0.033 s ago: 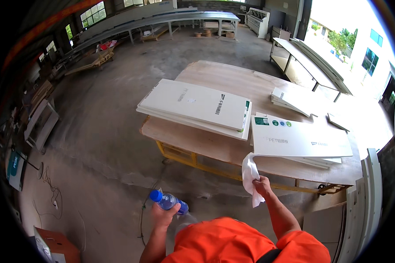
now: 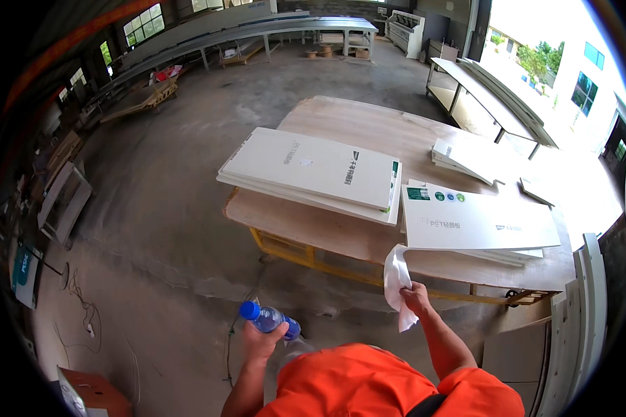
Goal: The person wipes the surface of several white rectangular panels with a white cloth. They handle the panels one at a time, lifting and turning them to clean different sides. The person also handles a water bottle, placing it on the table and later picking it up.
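Two hands busy: my left hand [image 2: 261, 342] is wrapped round a blue-capped bottle [image 2: 270, 320] held low over the floor, my right hand [image 2: 416, 299] pinches a white cloth [image 2: 396, 285] near the table [image 2: 327, 229] edge. Risk: a tilted bottle could spill onto the white boards [image 2: 476, 224].

One bottle [image 2: 269, 320], one cloth [image 2: 396, 286], three panel stacks [image 2: 313, 174] (white).
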`<state>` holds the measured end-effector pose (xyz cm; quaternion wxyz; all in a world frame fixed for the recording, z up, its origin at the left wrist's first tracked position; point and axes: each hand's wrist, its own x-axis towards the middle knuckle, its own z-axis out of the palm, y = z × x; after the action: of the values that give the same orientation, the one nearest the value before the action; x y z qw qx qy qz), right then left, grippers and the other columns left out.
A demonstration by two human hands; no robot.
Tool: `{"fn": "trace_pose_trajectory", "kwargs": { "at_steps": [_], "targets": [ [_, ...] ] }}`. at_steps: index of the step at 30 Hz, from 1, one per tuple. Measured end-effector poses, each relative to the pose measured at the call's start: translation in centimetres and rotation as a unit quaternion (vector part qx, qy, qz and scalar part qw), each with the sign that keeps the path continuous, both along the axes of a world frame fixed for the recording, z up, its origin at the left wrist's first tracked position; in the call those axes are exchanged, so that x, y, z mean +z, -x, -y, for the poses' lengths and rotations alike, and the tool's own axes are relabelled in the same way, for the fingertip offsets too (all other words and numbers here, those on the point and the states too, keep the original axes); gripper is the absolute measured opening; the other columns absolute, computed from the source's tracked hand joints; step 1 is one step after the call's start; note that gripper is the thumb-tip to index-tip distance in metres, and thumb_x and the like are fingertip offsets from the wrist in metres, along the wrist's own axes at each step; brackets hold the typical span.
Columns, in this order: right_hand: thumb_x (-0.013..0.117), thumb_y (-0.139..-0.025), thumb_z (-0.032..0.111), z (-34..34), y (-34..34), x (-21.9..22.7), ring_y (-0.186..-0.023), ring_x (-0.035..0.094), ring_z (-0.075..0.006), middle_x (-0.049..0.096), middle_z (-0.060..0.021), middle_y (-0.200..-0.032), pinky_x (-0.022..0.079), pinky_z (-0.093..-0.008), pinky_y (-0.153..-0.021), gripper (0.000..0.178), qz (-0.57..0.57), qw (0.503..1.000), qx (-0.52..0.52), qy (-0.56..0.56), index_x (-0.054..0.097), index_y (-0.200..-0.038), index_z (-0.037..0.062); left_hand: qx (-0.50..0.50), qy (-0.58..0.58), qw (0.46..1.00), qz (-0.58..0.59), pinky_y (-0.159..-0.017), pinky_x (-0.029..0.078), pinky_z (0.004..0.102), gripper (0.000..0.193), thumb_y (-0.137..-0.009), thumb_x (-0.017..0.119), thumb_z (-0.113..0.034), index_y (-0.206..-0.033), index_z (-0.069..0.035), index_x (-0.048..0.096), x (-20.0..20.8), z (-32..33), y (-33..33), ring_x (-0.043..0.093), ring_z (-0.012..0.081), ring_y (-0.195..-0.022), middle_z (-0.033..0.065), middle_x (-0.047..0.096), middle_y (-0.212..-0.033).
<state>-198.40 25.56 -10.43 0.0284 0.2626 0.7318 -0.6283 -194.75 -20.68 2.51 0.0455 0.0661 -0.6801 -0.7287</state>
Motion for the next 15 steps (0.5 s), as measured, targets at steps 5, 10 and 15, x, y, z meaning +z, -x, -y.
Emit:
{"fn": "trace_pose_trajectory", "kwargs": {
  "at_steps": [5,10,15],
  "targets": [
    [0.068,-0.086,0.009,9.2,2.8,-0.5,-0.079,0.065,-0.0124,0.072,-0.0026,-0.087,0.053,-0.0315,-0.073,0.021,0.043,0.997,-0.032,-0.047,0.076,-0.103,-0.001,-0.088,-0.007,0.996,0.007,-0.081,0.053,0.0303,0.04,-0.072,0.088,-0.008,-0.103,-0.009,0.064,2.8,5.7,12.7,0.062,0.0111,-0.085,-0.0016,0.064,-0.094],
    [0.068,-0.086,0.009,15.2,7.9,0.5,-0.078,0.063,-0.0106,0.07,-0.0011,-0.084,0.052,-0.0301,-0.071,0.02,0.001,0.993,-0.115,0.014,0.076,-0.101,-0.0016,-0.12,0.046,0.991,-0.024,-0.083,0.054,0.0316,0.042,-0.071,0.089,-0.009,-0.104,-0.008,0.064,3.2,8.6,24.4,0.063,0.0119,-0.086,-0.0012,0.065,-0.094],
    [0.066,-0.086,0.014,17.0,17.7,-1.0,-0.075,0.065,-0.0101,0.072,-0.0035,-0.081,0.053,-0.0297,-0.07,0.023,-0.037,0.994,-0.098,-0.003,0.076,-0.101,0.0007,-0.135,0.056,0.989,-0.027,-0.083,0.055,0.033,0.046,-0.07,0.092,-0.015,-0.106,-0.006,0.065,5.0,6.2,35.9,0.065,0.0136,-0.089,0.0009,0.067,-0.098]
  ]
}}
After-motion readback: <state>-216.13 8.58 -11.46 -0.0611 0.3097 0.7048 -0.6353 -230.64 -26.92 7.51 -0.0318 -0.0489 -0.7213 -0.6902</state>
